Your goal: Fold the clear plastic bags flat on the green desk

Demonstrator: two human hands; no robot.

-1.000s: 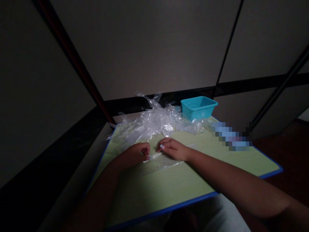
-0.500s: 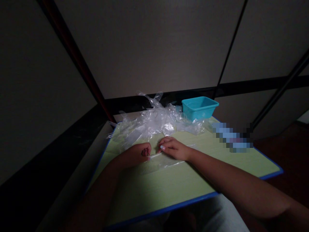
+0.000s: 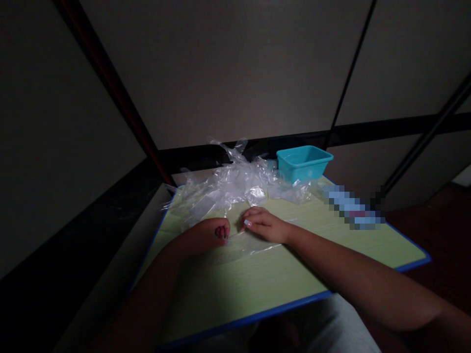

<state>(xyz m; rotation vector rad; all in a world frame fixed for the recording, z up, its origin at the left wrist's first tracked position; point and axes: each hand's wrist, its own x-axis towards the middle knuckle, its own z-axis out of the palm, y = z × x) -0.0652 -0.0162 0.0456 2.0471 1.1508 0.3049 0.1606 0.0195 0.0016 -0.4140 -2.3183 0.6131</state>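
Note:
A flat piece of clear thin plastic film (image 3: 253, 245) lies on the yellow-green table top (image 3: 272, 284), under and between my two hands. My left hand (image 3: 211, 234) has its fingers curled in, with the thumb and fingertips closed on the film's left end. My right hand (image 3: 263, 225) rests over the film, fingers bent down and the thumb drawn in to them at its upper edge. The right fingertips are partly hidden. Just beyond both hands sits a crumpled heap of clear plastic gloves (image 3: 235, 184), some with finger shapes sticking up.
A turquoise plastic basin (image 3: 305, 169) stands at the back right of the table, touching the heap. A blurred-out bluish item (image 3: 349, 208) lies by the right edge. The table has a blue rim (image 3: 294, 305). Cabinet panels (image 3: 235, 73) rise right behind it.
Both hands stay almost in the same place. The strip of film edge between them looks thinner and less bright than before. The whole view has shifted very slightly.

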